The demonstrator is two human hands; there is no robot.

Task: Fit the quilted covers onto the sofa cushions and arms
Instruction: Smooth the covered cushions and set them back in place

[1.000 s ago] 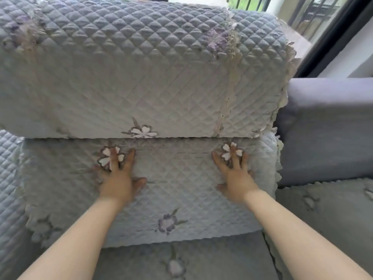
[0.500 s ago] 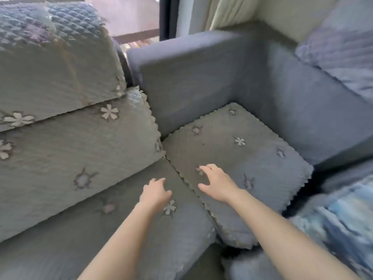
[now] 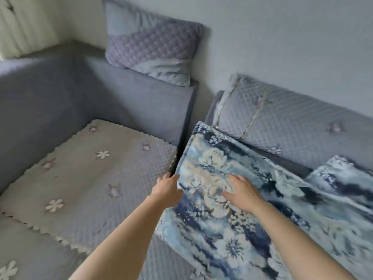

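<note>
A blue and white floral blanket (image 3: pixel 252 215) lies folded across the right part of the sofa. My right hand (image 3: pixel 242 191) rests flat on top of it with fingers spread. My left hand (image 3: pixel 166 188) reaches its left edge, fingertips touching the edge by the gap between the seats. A grey quilted cover with white and purple flowers (image 3: pixel 90 178) lies spread on the corner seat at the left. Another quilted cover (image 3: pixel 292 126) drapes the back cushion behind the blanket.
The bare grey sofa arm and back (image 3: pixel 50 93) enclose the corner seat. A purple and blue quilted pillow (image 3: pixel 153 47) stands on the sofa back against the white wall. A second patterned blanket fold (image 3: pixel 343 174) shows at the right.
My view has swung right from the covered back cushions to the corner seat and blanket. Both hands left the quilted cushion and moved right onto the floral blanket.
</note>
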